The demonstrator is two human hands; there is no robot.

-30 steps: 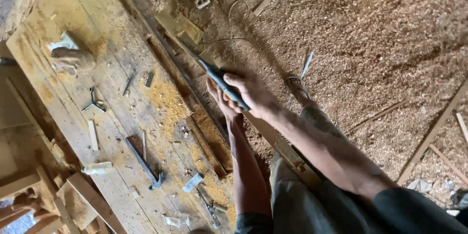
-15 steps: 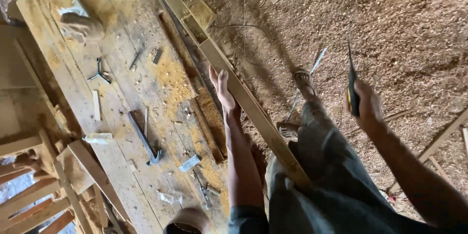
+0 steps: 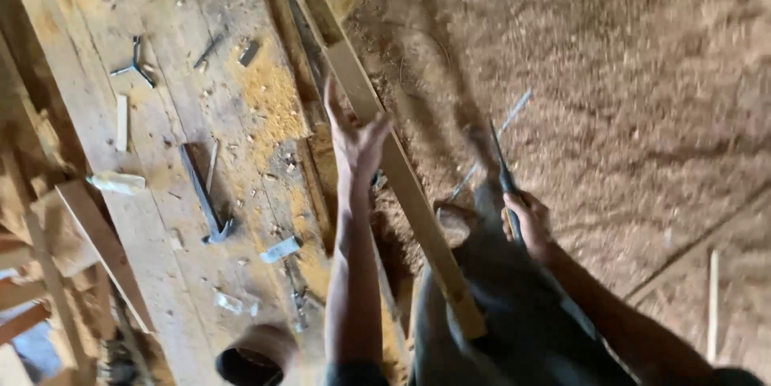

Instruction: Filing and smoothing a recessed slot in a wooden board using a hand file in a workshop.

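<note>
The left hand (image 3: 357, 141) rests on a long wooden strip (image 3: 385, 153) along the surface's (image 3: 161, 193) right edge, fingers released and spread — the right hand (image 3: 526, 221) is clenched around a chisel (image 3: 504, 177) above the sawdust floor (image 3: 626, 73).

**Desk on the left, floor on the right**

The desk (image 3: 161, 193) fills the left half of the view; the shavings-strewn floor (image 3: 642, 73) lies to its right. A long batten (image 3: 385, 161) runs along the desk's right edge, from the top down toward the person. The left hand (image 3: 353, 141) rests on the batten. The right hand (image 3: 526, 221) is off to the right over the floor, closed round a chisel (image 3: 502, 165) that points away. On the desk, a bar (image 3: 201, 193) lies left of the left hand, a bracket (image 3: 135, 65) farther up. A pot (image 3: 257, 354) stands at the near edge.
</note>
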